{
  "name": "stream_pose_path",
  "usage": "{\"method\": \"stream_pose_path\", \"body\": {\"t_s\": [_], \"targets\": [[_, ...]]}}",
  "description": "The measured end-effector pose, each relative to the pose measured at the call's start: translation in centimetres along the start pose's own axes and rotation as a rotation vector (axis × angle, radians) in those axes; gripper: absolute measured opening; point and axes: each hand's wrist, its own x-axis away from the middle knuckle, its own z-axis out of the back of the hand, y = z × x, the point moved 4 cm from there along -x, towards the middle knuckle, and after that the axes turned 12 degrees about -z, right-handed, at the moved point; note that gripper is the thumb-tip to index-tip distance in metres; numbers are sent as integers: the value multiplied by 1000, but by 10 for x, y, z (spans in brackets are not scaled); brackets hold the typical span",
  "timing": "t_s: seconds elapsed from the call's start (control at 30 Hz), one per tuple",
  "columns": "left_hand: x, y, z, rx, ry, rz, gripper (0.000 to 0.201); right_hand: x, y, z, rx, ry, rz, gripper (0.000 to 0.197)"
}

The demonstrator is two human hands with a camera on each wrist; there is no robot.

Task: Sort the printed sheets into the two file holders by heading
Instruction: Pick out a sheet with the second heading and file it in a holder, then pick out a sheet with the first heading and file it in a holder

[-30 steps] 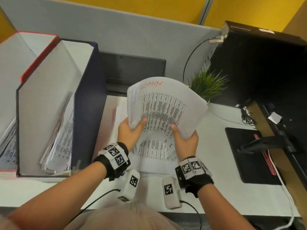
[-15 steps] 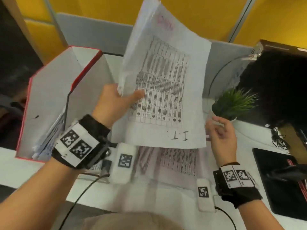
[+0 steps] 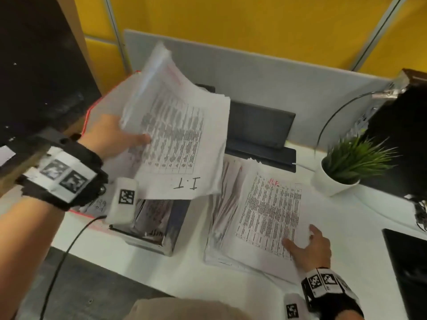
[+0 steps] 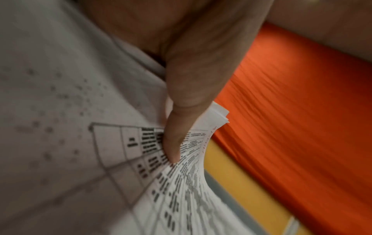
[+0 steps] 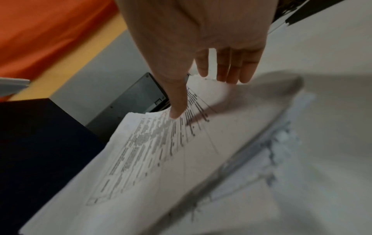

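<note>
My left hand [image 3: 115, 137] grips a bundle of printed sheets [image 3: 175, 135] with "I.T" handwritten on the near edge. It holds them in the air above the two file holders. In the left wrist view the thumb [image 4: 181, 127] presses on the bundle [image 4: 181, 190]. The red holder [image 3: 92, 109] stands at the left, mostly hidden by hand and paper. The dark blue holder [image 3: 178, 222] beside it contains sheets. My right hand [image 3: 307, 248] rests with straight fingers on the near right corner of a paper stack [image 3: 261, 215] on the desk. The thumb [image 5: 177, 111] touches its red-headed top sheet [image 5: 161, 159].
A potted plant [image 3: 346, 167] stands at the back right of the white desk [image 3: 358, 222]. Behind the stack lies a dark flat device [image 3: 258, 128] against the grey partition [image 3: 254, 72]. A black pad [image 3: 406, 262] lies at the right edge and dark furniture [image 3: 34, 65] rises on the left.
The left hand has carried the I.T bundle left and down over the holders. The right hand, which let go of the bundle, has dropped onto the stack on the desk.
</note>
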Motion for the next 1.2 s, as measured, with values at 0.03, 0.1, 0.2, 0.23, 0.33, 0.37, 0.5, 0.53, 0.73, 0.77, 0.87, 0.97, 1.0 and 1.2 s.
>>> {"method": "stream_pose_path", "body": {"t_s": [0.03,0.1,0.2,0.23,0.33,0.37,0.5,0.53,0.73,0.77,0.87,0.97,1.0,1.2], "targets": [[-2,-1,-10,-24,-3,-21,45,0,2,-4,21,-13,-3,94],[-4,-2,-28,-96,-5,-76,40,-1,3,-8,69,-19,8,97],[-8,-5,-55,-176,-40,-118,31,-2,4,-9,112,-13,21,100],[-10,-9,-63,-217,-58,-112,30,-2,4,-9,120,-14,21,100],[-14,-18,-88,-369,-182,-57,29,-2,4,-9,135,-16,13,100],[-15,-22,-96,-410,-226,-35,26,-2,4,-9,139,-16,10,99],[-18,-31,-119,-567,-420,-26,25,-1,4,-9,145,-16,0,100],[-19,-32,-121,-593,-459,-28,25,-1,4,-9,147,-15,-2,101],[-21,-35,-124,-677,-533,-37,25,-2,4,-9,169,-25,-13,101],[-21,-35,-123,-672,-525,-40,26,-3,4,-9,171,-30,-15,101],[-25,-25,-109,-558,-405,-60,26,-4,4,-9,172,-51,-21,102],[-28,5,-81,-276,-115,-156,22,-5,4,-9,167,-65,-35,102],[-28,18,-72,-177,-30,-209,21,-4,4,-9,168,-69,-39,102],[6,110,-55,311,260,-603,14,-1,1,-9,180,-78,-39,103]]}}
